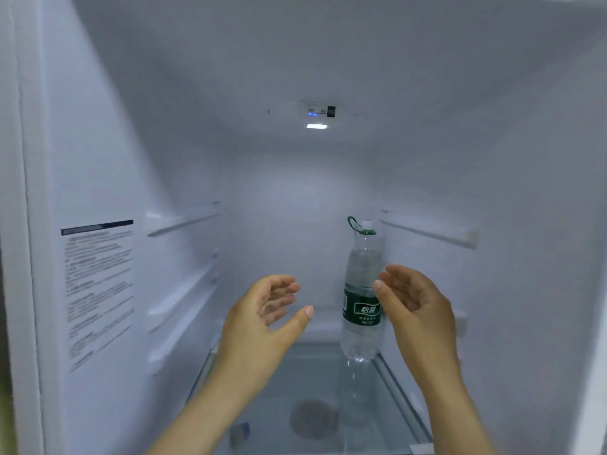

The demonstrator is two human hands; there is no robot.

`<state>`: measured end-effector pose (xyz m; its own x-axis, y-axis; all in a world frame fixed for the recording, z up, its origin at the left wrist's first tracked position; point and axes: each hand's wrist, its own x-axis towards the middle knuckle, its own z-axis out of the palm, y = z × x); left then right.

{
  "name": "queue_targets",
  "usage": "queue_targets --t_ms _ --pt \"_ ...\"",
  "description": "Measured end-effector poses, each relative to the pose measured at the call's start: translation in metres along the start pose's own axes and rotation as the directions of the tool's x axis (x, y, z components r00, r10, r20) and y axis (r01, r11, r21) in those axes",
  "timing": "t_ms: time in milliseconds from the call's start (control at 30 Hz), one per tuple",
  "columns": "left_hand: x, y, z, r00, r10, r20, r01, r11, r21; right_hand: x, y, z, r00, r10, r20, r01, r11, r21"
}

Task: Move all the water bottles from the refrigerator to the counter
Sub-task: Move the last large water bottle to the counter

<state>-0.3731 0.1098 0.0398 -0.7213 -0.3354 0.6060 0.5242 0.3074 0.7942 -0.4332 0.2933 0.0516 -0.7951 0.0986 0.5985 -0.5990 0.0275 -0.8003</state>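
A person is reaching into a white refrigerator (98,159), dimly lit by a small ceiling light (317,126). One water bottle (363,284) is standing upright on the glass shelf (289,382), right of centre. The left hand (262,316) and right hand (414,307) are flanking it, fingers (395,274) loosely spread and holding nothing.

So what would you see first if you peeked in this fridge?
One clear water bottle with a green label stands upright on the glass shelf, right of middle. Two open hands reach in: the right hand close beside it, the left hand apart. A small light glows overhead.
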Motion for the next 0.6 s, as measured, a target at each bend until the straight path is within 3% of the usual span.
queue_targets --t_ms 600 --pt "0.069 -0.106 0.049 0.989 -0.144 0.026 0.145 0.989 -0.021 0.078 0.092 0.024 0.998 0.055 -0.029 -0.059 0.988 -0.142"
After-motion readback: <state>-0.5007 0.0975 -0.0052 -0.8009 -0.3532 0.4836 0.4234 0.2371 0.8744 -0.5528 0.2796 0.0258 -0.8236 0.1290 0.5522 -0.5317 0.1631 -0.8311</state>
